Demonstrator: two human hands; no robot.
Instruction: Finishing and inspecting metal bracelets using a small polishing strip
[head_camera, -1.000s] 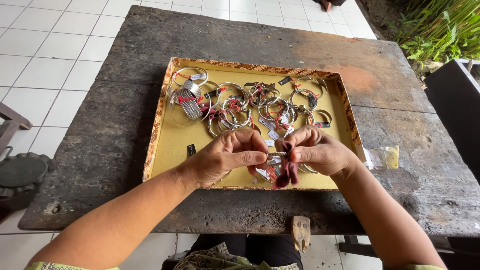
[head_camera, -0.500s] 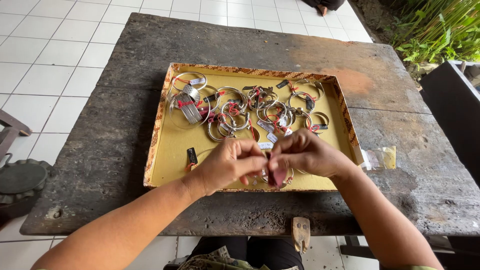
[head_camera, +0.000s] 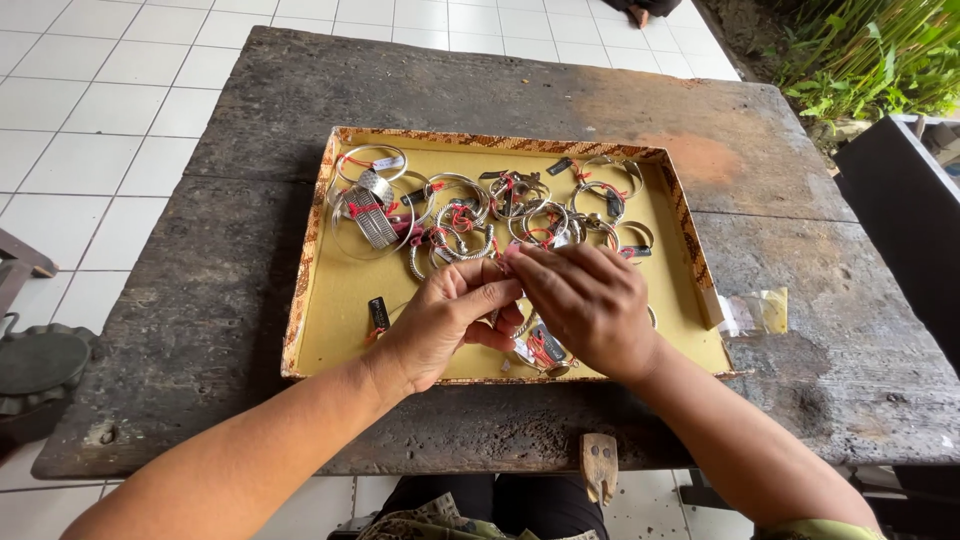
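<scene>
A shallow yellow tray (head_camera: 340, 300) with a patterned rim lies on a dark weathered wooden table (head_camera: 230, 150). Several silver bangles (head_camera: 460, 215) with red strings and small tags lie in its far half. My left hand (head_camera: 440, 325) and my right hand (head_camera: 585, 305) meet over the tray's near middle, fingertips together, pinching a silver bangle (head_camera: 540, 350) with red thread that peeks out below my right palm. A small dark tag (head_camera: 379, 313) on a thread lies loose just left of my left hand.
A small clear plastic bag (head_camera: 755, 312) lies on the table right of the tray. A wooden peg (head_camera: 600, 465) sticks out at the table's near edge. White floor tiles (head_camera: 80, 110) spread to the left, a dark round object (head_camera: 40, 365) low left, green plants (head_camera: 870, 50) top right.
Both hands have stayed together over the tray's near middle. My right hand has closed over the bangle, which showed more plainly between the fingers a second ago.
</scene>
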